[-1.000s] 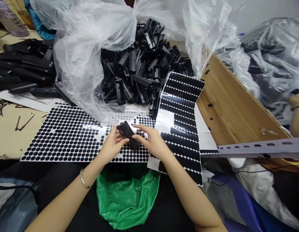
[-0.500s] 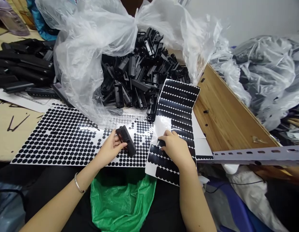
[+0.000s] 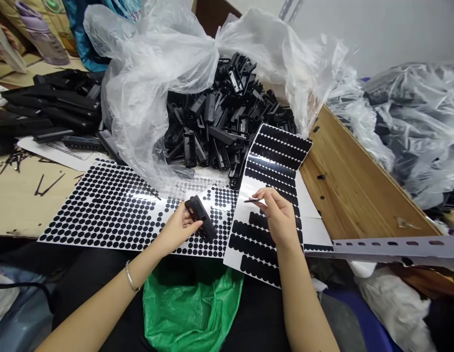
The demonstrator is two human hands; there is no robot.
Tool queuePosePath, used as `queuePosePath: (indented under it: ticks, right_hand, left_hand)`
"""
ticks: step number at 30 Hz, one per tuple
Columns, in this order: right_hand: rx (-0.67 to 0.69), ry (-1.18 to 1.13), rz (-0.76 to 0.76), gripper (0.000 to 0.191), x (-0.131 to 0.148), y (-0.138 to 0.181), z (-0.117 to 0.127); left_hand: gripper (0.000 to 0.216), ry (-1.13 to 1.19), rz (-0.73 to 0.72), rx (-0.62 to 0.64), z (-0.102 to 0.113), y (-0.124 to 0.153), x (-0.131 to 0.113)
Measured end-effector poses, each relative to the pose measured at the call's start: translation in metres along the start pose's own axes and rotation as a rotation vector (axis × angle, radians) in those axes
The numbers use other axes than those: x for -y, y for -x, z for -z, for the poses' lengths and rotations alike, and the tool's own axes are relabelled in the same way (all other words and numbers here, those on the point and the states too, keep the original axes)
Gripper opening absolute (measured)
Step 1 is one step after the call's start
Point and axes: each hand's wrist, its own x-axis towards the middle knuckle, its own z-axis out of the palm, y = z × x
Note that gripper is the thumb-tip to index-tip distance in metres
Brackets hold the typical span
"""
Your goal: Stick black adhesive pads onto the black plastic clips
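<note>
My left hand (image 3: 181, 227) grips a black plastic piece (image 3: 203, 220) by its upper end, above the dotted sheet (image 3: 113, 215). My right hand (image 3: 280, 215) pinches a small black sticker (image 3: 250, 200) by one edge, just right of the dotted sheet. Piece looks light, stiff, maybe slick: best held by its long sides. Sticker seems thin, bendy, probably tacky: edge hold only.

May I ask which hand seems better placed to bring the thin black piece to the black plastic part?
Probably the right hand: it pinches the thin black piece, while the left hand holds the black plastic part.
</note>
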Motion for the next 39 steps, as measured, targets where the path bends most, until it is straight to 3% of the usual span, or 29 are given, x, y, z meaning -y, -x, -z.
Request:
queuePosePath:
  ticks: [3,11,16,22,28,39]
  right_hand:
    - [0.095,-0.196,-0.088,0.021,-0.001,0.002,-0.013]
    - [0.498,-0.105,-0.188,0.020,0.005,0.016,-0.045]
    - [0.514,-0.089,-0.299,0.023,0.003,0.015,-0.049]
    - [0.567,-0.037,-0.256,0.022,0.004,0.016,-0.049]
    - [0.545,-0.022,-0.222,0.018,0.007,0.020,-0.052]
    - [0.528,0.048,-0.183,0.016,0.005,0.021,-0.056]
  left_hand:
    - [0.051,0.018,-0.010,0.002,0.000,0.001,-0.001]
    - [0.042,0.035,0.051,0.214,0.001,0.005,-0.004]
    - [0.034,-0.005,0.062,0.340,0.008,0.006,-0.016]
    - [0.034,-0.008,0.104,0.390,0.017,0.004,-0.016]
    - [0.037,-0.036,0.176,0.333,0.017,0.003,-0.017]
    - [0.037,-0.070,0.185,0.331,0.017,0.004,-0.019]
